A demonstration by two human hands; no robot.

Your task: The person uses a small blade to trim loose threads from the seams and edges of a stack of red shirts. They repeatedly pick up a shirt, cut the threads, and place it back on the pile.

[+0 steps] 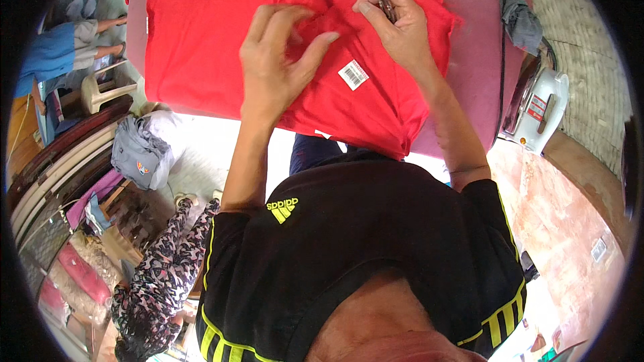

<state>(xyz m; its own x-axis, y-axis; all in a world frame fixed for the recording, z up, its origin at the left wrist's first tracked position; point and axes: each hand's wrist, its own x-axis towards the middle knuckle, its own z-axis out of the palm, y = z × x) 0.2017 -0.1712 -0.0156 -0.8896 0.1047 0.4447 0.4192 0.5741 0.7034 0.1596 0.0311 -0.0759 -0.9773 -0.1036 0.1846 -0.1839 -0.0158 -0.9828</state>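
Red cotton garment point(221, 47) lies spread flat across the padded, dark pink worktop point(473, 40) at the top of the head view, its lower edge hanging over the near side of the worktop. A small white tag with a printed bar pattern point(353, 74) sits on the red cloth, just below and between the two hands.

The left hand point(275, 60) rests on the cloth with fingers spread and released, palm down, its thumb stretched toward the right and pressing a raised fold of the fabric. The right hand point(396, 27) is closed in a pinch on a thin dark metal tool point(385, 3), held between thumb and fingers with its tip pointing up and away; the hand's heel lies on the red cloth. The two hands are near each other, with the raised fold between them.

At the right end of the worktop a white and silver electric iron point(537, 104) stands on its heel, a dark cord point(501, 33) running up from it across the pink padding, and a crumpled grey cloth point(522, 21) lies just beyond it. Below the worktop, the person's black shirt with yellow stripes point(362, 241) fills the lower middle. At lower left another person in floral patterned clothing point(164, 275) crouches on the floor, near a folded grey garment point(137, 151) and a pale plastic stool point(100, 90).
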